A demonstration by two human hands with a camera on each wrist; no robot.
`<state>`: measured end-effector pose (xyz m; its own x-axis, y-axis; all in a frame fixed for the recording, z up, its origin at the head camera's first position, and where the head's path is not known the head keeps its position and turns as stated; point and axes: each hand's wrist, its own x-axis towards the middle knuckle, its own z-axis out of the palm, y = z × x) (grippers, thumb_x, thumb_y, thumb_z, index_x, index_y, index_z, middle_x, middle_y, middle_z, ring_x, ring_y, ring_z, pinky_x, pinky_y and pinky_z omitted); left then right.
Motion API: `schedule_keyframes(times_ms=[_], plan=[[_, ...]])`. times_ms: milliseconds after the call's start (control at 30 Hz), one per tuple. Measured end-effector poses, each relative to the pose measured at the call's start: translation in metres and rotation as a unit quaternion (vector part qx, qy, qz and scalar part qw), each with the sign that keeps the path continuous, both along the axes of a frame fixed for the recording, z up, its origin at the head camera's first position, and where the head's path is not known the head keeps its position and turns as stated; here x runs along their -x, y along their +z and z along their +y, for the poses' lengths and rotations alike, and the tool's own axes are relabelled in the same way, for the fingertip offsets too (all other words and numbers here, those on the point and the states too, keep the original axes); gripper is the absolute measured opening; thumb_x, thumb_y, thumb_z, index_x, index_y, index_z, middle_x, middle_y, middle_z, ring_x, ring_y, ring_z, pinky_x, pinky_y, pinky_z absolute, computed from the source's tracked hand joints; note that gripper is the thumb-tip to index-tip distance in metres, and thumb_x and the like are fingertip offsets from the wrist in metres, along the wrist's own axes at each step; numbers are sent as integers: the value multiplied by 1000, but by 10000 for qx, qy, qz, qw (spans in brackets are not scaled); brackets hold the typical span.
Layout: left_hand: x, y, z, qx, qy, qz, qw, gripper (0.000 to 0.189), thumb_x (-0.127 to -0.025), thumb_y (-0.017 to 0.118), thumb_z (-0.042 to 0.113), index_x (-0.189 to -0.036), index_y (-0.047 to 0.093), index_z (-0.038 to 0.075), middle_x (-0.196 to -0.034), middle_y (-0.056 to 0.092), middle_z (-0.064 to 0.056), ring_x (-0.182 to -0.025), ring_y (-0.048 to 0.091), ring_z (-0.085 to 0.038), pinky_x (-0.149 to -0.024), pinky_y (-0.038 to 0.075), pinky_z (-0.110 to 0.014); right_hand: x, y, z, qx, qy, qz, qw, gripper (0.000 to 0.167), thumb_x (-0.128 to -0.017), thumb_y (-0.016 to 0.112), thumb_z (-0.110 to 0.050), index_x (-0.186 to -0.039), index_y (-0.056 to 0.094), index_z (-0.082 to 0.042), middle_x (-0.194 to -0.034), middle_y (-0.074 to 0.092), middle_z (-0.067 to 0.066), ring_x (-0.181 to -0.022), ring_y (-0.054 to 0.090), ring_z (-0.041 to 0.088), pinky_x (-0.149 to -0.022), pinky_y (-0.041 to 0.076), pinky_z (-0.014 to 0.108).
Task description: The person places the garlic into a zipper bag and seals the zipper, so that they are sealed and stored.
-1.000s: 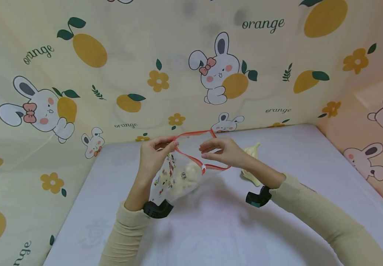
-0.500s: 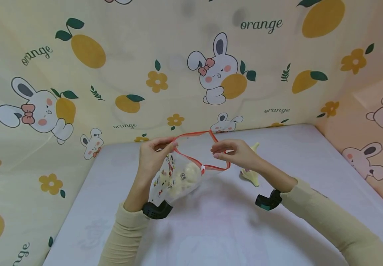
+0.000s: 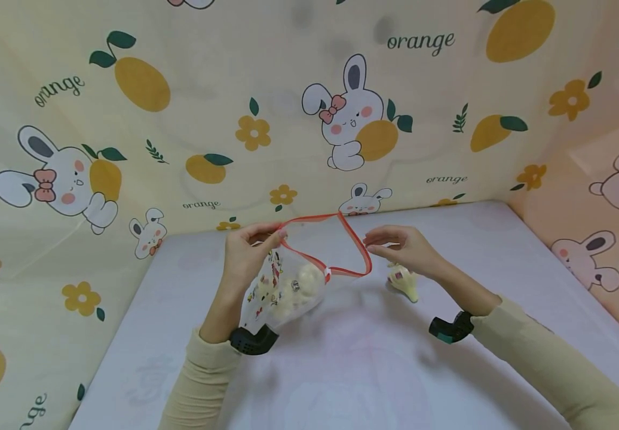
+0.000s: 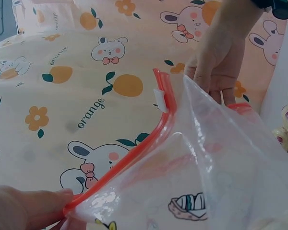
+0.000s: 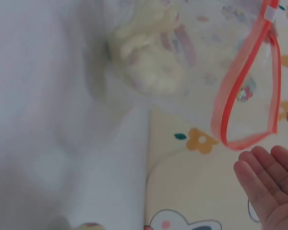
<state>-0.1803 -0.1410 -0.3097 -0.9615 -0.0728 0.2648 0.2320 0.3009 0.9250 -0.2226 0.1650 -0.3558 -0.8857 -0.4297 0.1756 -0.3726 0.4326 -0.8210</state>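
My left hand (image 3: 245,254) pinches the red rim (image 3: 355,236) of a crinkly see-through plastic bag (image 3: 260,301), with pale, knobbly garlic (image 3: 309,278) inside. My right hand (image 3: 407,246) is free, fingers loose just beside the mouth. More garlic (image 3: 405,283) (purple-flecked, pointy-stemmed) sits on the white table (image 3: 352,376) near it.

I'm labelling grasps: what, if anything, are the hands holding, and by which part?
The left hand pinches the clear slider zip bag by one end of its red zip strip; the right hand holds nothing.
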Motion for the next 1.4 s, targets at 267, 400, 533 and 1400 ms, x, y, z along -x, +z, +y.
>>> schedule_keyframes(times_ms=[267,400,533,1400], plan=[[0,-1,-1,-40,10,-19,10000,25,-85,72,10,-107,72,-2,-96,74,-21,-68,65,4,-69,53,-13,-2,-2,15,-81,-261,-59,9996,32,-92,65,-18,-119,64,-1,-115,70,18,-91,59,-13,-85,51,12],[-1,1,-1,-53,17,-10,10000,24,-85,73,10,-106,72,-1,-94,75,-21,-67,65,4,-68,53,-14,-1,-6,21,-108,-344,-101,9993,31,-92,65,-17,-119,64,0,-115,70,19,-89,60,-14,-81,49,8],[-1,1,-2,-65,16,4,10000,23,-85,73,10,-105,72,-1,-95,74,-23,-67,65,4,-68,53,-14,1,-13,28,-129,-405,-119,9990,33,-92,66,-16,-119,63,2,-115,70,21,-88,58,-16,-80,49,8],[-2,1,-3,-67,-44,80,9999,24,-84,73,8,-106,72,-3,-97,73,-26,-67,64,5,-67,52,-13,14,-59,60,-230,-654,-246,9973,40,-86,72,-14,-119,61,6,-120,64,27,-111,63,38,-81,55,15]])
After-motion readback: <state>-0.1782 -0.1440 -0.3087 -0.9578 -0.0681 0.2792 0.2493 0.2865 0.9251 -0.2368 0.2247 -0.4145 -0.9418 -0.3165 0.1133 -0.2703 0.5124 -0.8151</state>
